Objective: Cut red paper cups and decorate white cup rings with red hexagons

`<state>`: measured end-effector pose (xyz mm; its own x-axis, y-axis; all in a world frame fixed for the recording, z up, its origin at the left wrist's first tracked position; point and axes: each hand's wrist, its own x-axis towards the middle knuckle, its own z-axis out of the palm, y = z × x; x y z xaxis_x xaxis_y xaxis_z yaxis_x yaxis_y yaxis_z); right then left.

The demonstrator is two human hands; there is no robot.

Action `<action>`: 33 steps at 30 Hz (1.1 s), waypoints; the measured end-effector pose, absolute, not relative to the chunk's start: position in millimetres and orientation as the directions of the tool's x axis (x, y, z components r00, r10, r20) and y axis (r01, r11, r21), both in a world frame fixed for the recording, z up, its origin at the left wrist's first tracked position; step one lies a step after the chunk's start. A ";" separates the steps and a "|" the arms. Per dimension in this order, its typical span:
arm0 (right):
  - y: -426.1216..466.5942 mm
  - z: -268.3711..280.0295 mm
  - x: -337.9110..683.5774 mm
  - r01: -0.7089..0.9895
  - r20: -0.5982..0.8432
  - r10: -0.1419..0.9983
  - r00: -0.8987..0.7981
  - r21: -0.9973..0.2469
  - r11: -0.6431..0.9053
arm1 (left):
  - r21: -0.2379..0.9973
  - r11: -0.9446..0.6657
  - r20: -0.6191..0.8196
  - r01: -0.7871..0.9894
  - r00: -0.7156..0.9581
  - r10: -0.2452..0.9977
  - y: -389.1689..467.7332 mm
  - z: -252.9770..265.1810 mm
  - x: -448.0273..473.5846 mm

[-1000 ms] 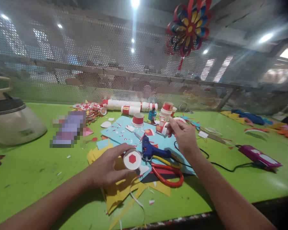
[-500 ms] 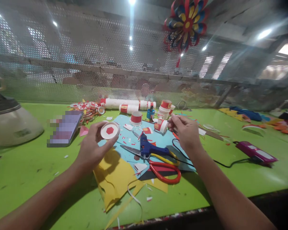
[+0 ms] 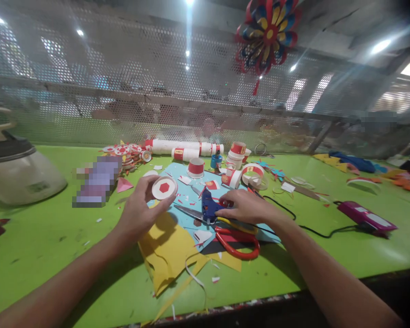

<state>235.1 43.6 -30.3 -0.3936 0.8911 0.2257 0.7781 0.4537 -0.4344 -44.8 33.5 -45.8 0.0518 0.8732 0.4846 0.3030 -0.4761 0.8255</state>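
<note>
My left hand (image 3: 141, 205) grips a paper cup (image 3: 164, 187) at its rim. The cup's round white end, with a red hexagon on it, faces me. Over the handle of a blue glue gun (image 3: 209, 207) lies my right hand (image 3: 248, 207), its fingers closed about it and hiding most of the handle. The glue gun rests across large scissors (image 3: 237, 248) with red handles. Beneath are a light-blue sheet (image 3: 187, 218) with paper scraps and a yellow sheet (image 3: 169, 255).
Behind stand a red-and-white cup (image 3: 195, 168), stacked cups (image 3: 237, 152) and a blue bottle (image 3: 216, 160). A phone (image 3: 100, 180) leans at left beside a large pale container (image 3: 23, 173). At right, a magenta device (image 3: 365, 216) has a black cord. A perforated screen (image 3: 177, 100) borders the table's back.
My right hand has come down and toward the middle, from beside the tilted cup onto the glue gun. My left hand still holds the paper cup.
</note>
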 end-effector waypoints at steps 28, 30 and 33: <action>4.9 -36.2 373.0 0.979 0.321 0.944 -0.071 -0.160 0.128 | 0.755 -0.462 0.501 0.465 0.045 0.864 32.6 -45.3 -40.7; 20.0 -41.0 367.2 0.979 0.288 0.953 -0.099 -0.144 0.145 | 0.757 -0.439 0.487 0.484 0.031 0.873 34.3 -46.4 -42.4; 56.4 -29.8 371.0 0.988 0.302 0.953 -0.025 -0.136 0.069 | 0.753 -0.398 0.430 0.523 0.066 0.900 36.3 -46.2 -45.4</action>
